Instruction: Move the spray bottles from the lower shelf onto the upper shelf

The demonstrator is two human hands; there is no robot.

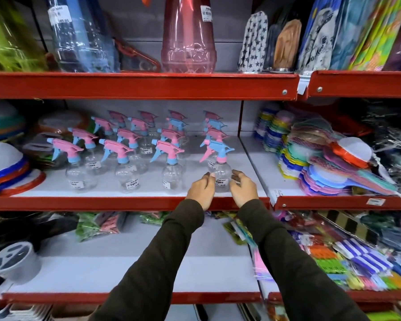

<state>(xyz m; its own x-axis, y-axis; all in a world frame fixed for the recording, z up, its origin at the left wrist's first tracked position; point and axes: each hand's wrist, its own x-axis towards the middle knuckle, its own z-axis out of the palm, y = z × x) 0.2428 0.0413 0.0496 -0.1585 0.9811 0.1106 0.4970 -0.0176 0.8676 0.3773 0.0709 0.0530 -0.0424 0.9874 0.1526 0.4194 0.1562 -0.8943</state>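
Observation:
Several clear spray bottles with pink-and-blue trigger heads stand in rows on the middle shelf (pixel 125 203), which has a red front lip. At the front right of the rows stands a spray bottle (pixel 221 172) with a blue head and a pink trigger. My left hand (pixel 201 187) and my right hand (pixel 244 186) flank its round body, fingers apart and curved toward it, at or just off its sides. The bottle rests upright on the shelf. The lower shelf (pixel 116 273) below my arms shows no spray bottles.
Green and pink packets (pixel 97 224) lie at the back of the lower shelf, and a grey lidded tub (pixel 14 262) sits at its left. Colourful plastic goods (pixel 322 163) fill the right bay. Tall jugs (pixel 188 38) stand on the top shelf. Stacked bowls (pixel 5 165) sit left of the bottles.

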